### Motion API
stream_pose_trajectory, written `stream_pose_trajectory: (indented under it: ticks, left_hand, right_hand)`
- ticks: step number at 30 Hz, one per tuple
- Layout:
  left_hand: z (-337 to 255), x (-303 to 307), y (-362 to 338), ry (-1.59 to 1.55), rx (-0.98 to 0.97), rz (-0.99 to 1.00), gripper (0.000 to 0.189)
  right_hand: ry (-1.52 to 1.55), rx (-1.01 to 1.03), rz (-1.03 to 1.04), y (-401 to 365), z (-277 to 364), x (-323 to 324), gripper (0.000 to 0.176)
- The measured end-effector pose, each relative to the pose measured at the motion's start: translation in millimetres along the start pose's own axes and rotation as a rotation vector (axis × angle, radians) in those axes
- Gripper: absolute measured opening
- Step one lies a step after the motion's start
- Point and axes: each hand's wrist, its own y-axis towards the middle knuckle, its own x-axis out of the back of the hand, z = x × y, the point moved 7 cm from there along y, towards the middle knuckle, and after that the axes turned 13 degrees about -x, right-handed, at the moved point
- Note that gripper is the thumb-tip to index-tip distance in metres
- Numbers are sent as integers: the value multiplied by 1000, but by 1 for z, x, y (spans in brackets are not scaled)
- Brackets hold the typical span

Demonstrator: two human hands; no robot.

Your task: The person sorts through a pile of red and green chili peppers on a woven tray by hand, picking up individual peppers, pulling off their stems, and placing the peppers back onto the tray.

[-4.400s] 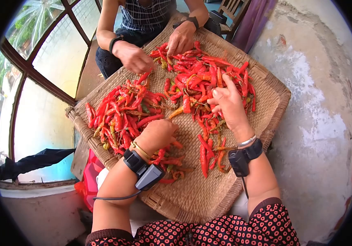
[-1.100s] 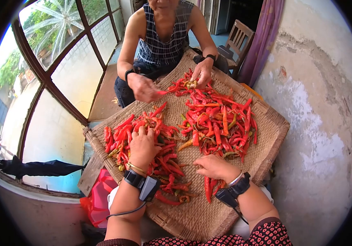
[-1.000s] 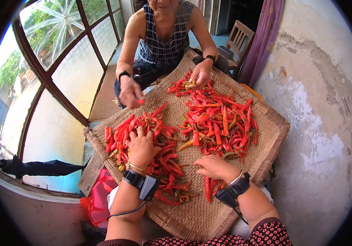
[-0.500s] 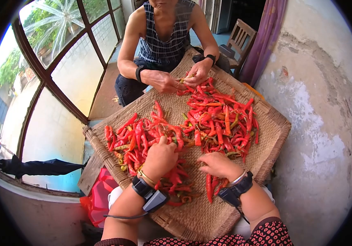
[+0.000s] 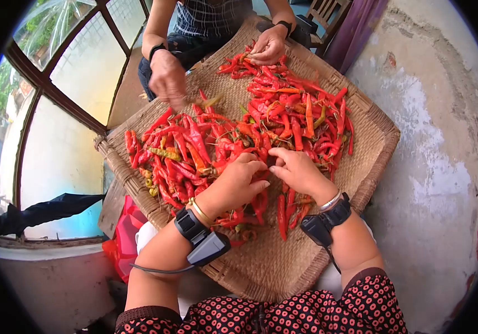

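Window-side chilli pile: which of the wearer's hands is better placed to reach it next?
Probably left: the left hand rests on the window-side pile; the right hand lies beyond it, nearer the other pile.

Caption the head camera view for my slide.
Left hand and right hand rest among chillies on a woven tray, co-worker opposite.

A square woven tray (image 5: 272, 267) fills the middle of the frame, turned corner-on like a diamond, with a thick braided rim. Red chillies lie directly on its weave in two loose heaps. The left heap (image 5: 175, 142) sits at centre left and the right heap (image 5: 300, 111) at upper right, and they touch in the middle. A small cluster (image 5: 282, 210) lies at lower centre. The weave towards the lower corner is bare.
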Motion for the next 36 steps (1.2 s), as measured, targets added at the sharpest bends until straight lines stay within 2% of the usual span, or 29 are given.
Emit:
stream_pose_trajectory:
  ticks: [1, 3, 5, 6, 9, 11, 13, 14, 15, 16, 17, 18, 23, 25, 27, 29, 31, 33, 34, 36]
  left_hand:
    - [-1, -1, 0, -3, 2, 0, 31]
    - [-4, -14, -1, 50, -15, 175, 32]
    - [-7, -17, -1, 91, -47, 182, 30]
    - [-13, -16, 0, 110, -73, 188, 27]
    - [-19, -7, 3, 153, -97, 147, 22]
    - [-20, -1, 6, 175, -96, 104, 19]
    - [-20, 24, 7, 500, -23, -142, 16]
    - [-23, 32, 9, 575, -36, -184, 14]
    - [-19, 34, 9, 575, -38, -180, 14]
    - [-5, 32, 8, 635, 71, -81, 15]
    - [9, 29, 5, 694, 181, 17, 15]
    - [6, 27, 7, 733, 65, 31, 13]
    - [5, 25, 4, 673, 98, 110, 15]
    - [4, 27, 2, 673, 94, 117, 15]
    - [5, 22, 1, 640, 107, 238, 16]
    - [1, 19, 0, 580, 47, 253, 16]
    - [-2, 15, 0, 519, -11, 270, 17]
    - [-15, 19, 3, 306, -145, 78, 14]
    - [-18, 19, 4, 305, -143, 75, 14]
    - [-24, 23, 5, 275, -104, 43, 12]
  right_hand:
    - [92, -52, -10, 3, -2, 0, 37]
    - [107, -82, 31, 7, -6, -10, 41]
    - [333, -128, 49, 12, -12, -19, 44]
    - [333, -130, 49, 12, -11, -22, 44]
    - [862, -230, 189, 12, -13, -35, 44]
    - [886, -291, 235, 9, -11, -36, 41]
    - [911, -349, 283, 10, -13, -38, 37]
    - [898, -352, 382, 10, -13, -44, 33]
    - [884, -354, 480, 9, -11, -50, 30]
    - [909, -374, 449, 8, -12, -51, 22]
    - [911, -375, 448, 8, -12, -51, 22]
    - [831, -368, 456, 8, -12, -52, 20]
    - [620, -273, 398, 5, 3, -27, 14]
    - [608, -71, 203, 6, 9, 3, 12]
    - [659, -81, 249, -5, 15, 19, 10]
    - [871, -67, 203, -12, 17, 32, 9]
    - [886, -85, 234, -16, 19, 37, 11]
    - [957, -37, 282, -18, 21, 38, 16]
    - [955, -38, 285, -19, 18, 41, 16]
    - [904, -38, 518, -25, 18, 38, 23]
